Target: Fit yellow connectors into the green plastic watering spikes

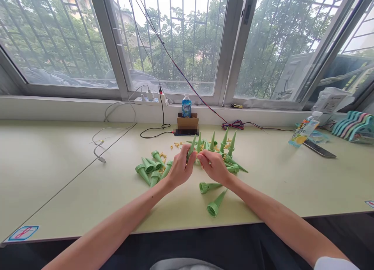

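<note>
My left hand [179, 166] is closed around a green plastic watering spike [191, 146], its pointed end up. Close beside it, my right hand [215, 166] has thumb and fingers pinched together near the spike's side; what they pinch is too small and hidden to make out. Several green spikes [230, 145] stand upright behind my hands, and others lie beside my right wrist. To the left lies a loose group of spikes [142, 172]. Two more, including one spike [214, 207] with its open end facing me, rest near the front. Small yellow plastic pieces [176, 145] are scattered among them.
Behind the spikes are a cardboard box [187, 122], a blue bottle [186, 105] and a dark phone [186, 132]. Cables [235, 124] run along the back. At right are a drink bottle [305, 129], another phone [320, 148] and several pastel hangers [353, 126].
</note>
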### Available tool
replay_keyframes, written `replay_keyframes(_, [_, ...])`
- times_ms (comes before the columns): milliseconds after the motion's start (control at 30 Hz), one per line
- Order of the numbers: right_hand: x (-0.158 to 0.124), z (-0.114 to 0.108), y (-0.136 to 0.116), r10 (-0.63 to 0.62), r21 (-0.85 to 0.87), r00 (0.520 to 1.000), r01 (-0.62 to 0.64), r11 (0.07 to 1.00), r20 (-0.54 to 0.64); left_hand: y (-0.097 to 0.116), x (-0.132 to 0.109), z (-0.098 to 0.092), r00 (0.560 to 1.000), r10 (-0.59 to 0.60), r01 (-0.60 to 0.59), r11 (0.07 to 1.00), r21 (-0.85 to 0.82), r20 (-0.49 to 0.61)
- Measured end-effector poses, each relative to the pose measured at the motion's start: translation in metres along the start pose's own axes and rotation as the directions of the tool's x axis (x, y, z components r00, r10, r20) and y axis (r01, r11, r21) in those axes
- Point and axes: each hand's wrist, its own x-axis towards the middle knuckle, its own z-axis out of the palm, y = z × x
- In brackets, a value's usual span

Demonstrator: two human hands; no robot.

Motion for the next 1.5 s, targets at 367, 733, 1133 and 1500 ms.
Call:
replay_keyframes(367, [0.0,0.002,-0.001,-0.104,0.076,0.989,0.112,0.991,-0.105,0.005,0.002,0.0,0.994,-0.11,0.111,0.987,-0.118,0.011])
replay_keyframes(733, [0.001,0.001,0.001,-0.236,0.086,0.957,0.253,0.964,-0.166,0.01,0.002,0.001,0.981,-0.188,0.193,0.956,-0.222,0.044])
replay_keyframes(1133, [0.0,0.001,0.0,-0.078,0.011,0.995,0.079,0.997,-0.057,0.0,-0.002,0.0,0.999,-0.02,0.022,0.997,-0.077,0.028])
replay_keyframes(1500, [-0.001,0.002,0.002,-0.047,0.008,0.998,0.047,0.999,-0.034,0.002,0.0,-0.001,1.0,-0.021,0.022,0.999,-0.043,0.023])
